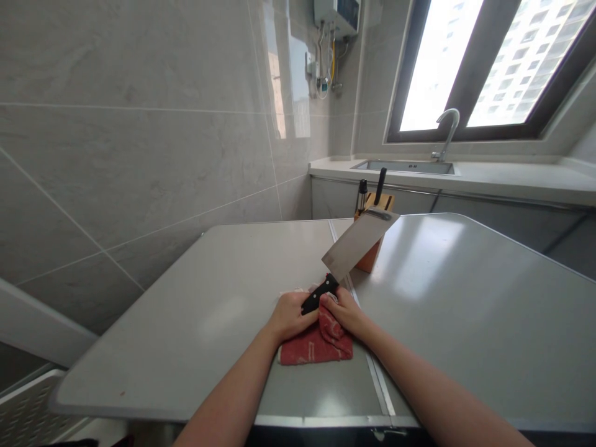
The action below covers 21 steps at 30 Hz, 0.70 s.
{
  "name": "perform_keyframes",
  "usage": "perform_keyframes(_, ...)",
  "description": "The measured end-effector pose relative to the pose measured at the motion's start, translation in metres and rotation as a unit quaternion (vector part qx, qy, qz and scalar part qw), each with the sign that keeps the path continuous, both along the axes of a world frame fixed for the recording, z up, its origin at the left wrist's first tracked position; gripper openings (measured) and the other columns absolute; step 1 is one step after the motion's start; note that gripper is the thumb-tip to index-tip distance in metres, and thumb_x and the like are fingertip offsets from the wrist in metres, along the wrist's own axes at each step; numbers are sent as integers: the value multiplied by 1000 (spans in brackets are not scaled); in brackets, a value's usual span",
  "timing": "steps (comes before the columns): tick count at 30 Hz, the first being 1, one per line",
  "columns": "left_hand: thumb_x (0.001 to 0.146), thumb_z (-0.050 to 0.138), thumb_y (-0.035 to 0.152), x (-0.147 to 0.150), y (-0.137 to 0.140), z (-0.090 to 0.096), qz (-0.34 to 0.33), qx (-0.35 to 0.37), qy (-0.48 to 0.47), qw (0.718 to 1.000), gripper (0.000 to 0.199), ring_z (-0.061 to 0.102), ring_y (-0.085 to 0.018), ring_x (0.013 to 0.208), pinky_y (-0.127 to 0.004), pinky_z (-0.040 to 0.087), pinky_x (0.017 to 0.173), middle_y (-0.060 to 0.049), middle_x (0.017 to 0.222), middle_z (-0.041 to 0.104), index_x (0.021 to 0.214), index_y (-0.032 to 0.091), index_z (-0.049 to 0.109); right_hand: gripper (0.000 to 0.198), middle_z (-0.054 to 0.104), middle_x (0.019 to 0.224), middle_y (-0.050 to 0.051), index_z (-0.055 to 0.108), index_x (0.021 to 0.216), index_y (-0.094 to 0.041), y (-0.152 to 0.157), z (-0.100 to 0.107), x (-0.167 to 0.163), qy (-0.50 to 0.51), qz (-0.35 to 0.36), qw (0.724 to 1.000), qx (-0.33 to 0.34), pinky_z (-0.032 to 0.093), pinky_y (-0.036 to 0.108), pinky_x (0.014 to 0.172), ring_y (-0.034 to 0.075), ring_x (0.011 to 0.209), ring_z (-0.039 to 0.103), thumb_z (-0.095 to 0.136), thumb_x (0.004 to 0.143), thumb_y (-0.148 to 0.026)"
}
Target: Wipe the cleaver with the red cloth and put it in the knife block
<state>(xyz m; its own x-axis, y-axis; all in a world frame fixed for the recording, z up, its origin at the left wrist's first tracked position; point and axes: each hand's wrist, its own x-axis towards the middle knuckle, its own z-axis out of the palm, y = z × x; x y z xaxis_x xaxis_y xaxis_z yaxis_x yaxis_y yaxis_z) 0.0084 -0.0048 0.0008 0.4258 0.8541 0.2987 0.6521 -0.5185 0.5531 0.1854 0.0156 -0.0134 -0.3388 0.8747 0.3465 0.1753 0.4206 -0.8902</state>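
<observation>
A cleaver (357, 243) with a broad metal blade and a black riveted handle points away from me, up and to the right. My left hand (292, 316) is closed around the handle's lower end. My right hand (343, 308) pinches a bunched part of a red cloth (313, 347) against the handle, near where the blade begins. The rest of the cloth hangs or lies below both hands, over the grey table. Behind the blade stands a wooden knife block (371, 256), partly hidden, with black-handled tools in it.
The grey-white folding table (223, 316) has a metal seam (378, 379) running through its middle. Past its far edge is a counter with a sink (405, 166) and a faucet (449, 127). A tiled wall (139, 161) rises on the left, and a window (493, 68) is at right.
</observation>
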Motion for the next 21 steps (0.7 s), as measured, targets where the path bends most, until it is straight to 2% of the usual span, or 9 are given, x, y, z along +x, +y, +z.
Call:
perform_keyframes(7, 84, 54, 44, 0, 0, 1, 10, -5, 2, 1000, 32, 50, -13, 62, -23, 33, 59, 0, 66, 56, 68, 17, 56, 63, 69, 86, 10, 63, 91, -15, 2, -2, 1, -3, -24, 1000, -11, 50, 35, 73, 24, 78, 62, 44, 77, -73)
perform_keyframes(16, 84, 54, 45, -1, 1, 0, 13, -1, 6, 1000, 33, 50, -13, 61, -23, 34, 59, 0, 66, 57, 68, 17, 56, 72, 60, 66, 6, 55, 64, -19, 2, -1, 1, 1, -53, 998, -28, 46, 30, 62, 19, 63, 55, 28, 73, -85)
perform_keyframes(21, 83, 56, 45, -2, 1, -1, 22, -6, 4, 1000, 32, 50, -12, 60, -23, 34, 58, 1, 65, 56, 68, 16, 56, 73, 60, 66, 6, 57, 66, -18, 6, -5, 2, 12, -41, 998, -38, 47, 31, 64, 19, 63, 55, 31, 71, -86)
